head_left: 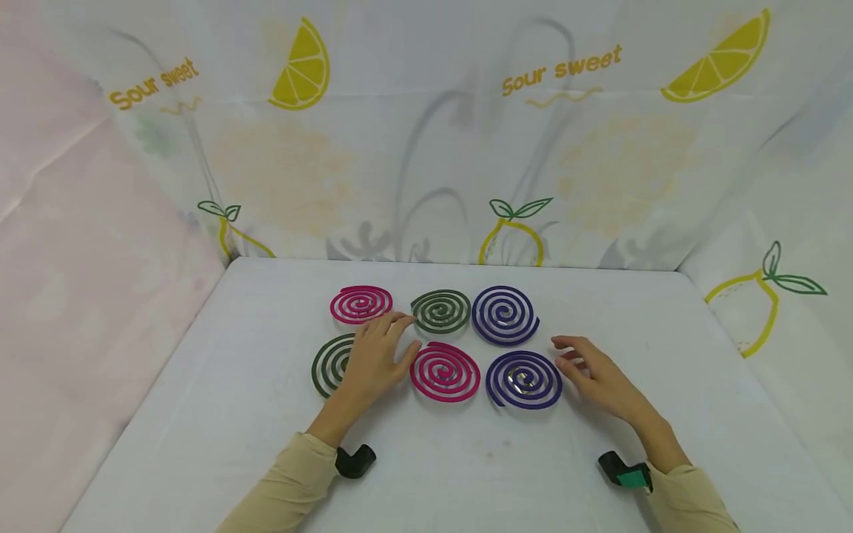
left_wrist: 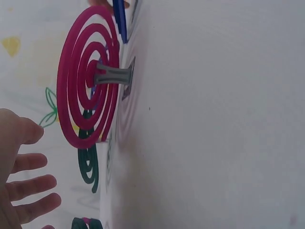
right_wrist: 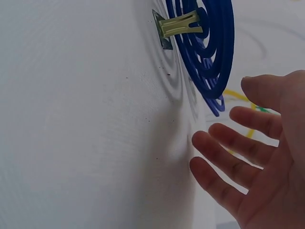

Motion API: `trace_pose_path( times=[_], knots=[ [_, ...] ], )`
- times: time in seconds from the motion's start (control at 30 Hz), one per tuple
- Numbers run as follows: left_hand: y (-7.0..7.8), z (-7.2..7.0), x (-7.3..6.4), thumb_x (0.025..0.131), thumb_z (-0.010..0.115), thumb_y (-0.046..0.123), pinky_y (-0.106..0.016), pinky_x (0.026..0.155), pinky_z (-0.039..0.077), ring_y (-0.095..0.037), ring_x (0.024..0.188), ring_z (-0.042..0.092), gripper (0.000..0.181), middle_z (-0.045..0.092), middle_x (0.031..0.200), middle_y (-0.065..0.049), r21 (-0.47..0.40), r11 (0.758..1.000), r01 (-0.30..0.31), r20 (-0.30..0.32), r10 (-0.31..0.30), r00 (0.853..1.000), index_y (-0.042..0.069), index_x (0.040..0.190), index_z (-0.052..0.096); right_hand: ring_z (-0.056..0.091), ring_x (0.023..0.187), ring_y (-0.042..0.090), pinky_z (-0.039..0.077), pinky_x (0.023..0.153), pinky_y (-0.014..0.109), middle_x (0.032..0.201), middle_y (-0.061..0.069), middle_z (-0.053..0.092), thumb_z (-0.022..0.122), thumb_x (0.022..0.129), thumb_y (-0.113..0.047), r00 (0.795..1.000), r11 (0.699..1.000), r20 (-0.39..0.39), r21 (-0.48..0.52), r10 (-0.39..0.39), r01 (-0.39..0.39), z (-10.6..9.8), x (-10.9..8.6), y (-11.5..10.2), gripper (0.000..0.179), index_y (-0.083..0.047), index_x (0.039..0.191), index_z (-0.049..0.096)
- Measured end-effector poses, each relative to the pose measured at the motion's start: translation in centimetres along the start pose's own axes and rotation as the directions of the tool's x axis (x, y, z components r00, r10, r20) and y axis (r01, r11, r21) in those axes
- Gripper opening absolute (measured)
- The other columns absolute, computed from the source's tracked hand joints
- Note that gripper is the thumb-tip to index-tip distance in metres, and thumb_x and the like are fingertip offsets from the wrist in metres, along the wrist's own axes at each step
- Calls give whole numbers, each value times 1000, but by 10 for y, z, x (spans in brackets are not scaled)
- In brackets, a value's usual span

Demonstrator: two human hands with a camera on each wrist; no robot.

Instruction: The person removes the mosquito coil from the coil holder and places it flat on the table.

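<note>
My left hand hovers over the front-left green mosquito coil and hides part of it. Its fingers are loosely extended and hold nothing, beside the front magenta coil. In the left wrist view that coil sits raised on a grey metal stand. To the right of the front purple-blue coil, my right hand is relaxed and holds nothing. A yellowish metal stand props that coil up. Behind lie a magenta coil, a green coil and another purple-blue coil.
The coils form two rows on a white-covered table. A white curtain printed with lemons hangs behind and at the right; the left side has a pinkish curtain. Dark camera mounts are worn on both wrists.
</note>
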State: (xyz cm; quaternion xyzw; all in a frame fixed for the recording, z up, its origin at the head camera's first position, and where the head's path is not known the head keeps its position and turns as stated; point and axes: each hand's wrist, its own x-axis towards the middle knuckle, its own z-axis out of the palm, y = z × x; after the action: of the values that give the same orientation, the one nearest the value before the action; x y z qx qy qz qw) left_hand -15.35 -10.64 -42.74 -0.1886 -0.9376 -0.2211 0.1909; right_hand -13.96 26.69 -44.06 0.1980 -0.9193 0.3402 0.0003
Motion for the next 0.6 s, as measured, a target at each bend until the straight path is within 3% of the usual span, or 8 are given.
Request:
trace_pose_path(
  times=[0.2, 0.6],
  knots=[
    [14, 3, 5, 86, 67, 27, -50, 101, 39, -25, 117, 54, 38, 60, 120, -7, -33, 999, -21, 3, 21, 1000, 13, 121, 61, 57, 90, 11, 49, 76, 23, 109, 7, 58, 51, 98, -20, 999, 999, 28, 47, 19, -20, 2, 1, -5, 38, -7, 134, 46],
    [33, 8, 13, 88, 65, 26, -44, 96, 40, -23, 112, 56, 36, 60, 119, -5, -82, 994, -72, 4, 73, 997, 13, 121, 62, 53, 76, 6, 46, 64, 22, 107, 8, 58, 49, 99, -22, 997, 994, 54, 98, 51, -56, 5, 1, -8, 37, -8, 133, 47]
  ],
)
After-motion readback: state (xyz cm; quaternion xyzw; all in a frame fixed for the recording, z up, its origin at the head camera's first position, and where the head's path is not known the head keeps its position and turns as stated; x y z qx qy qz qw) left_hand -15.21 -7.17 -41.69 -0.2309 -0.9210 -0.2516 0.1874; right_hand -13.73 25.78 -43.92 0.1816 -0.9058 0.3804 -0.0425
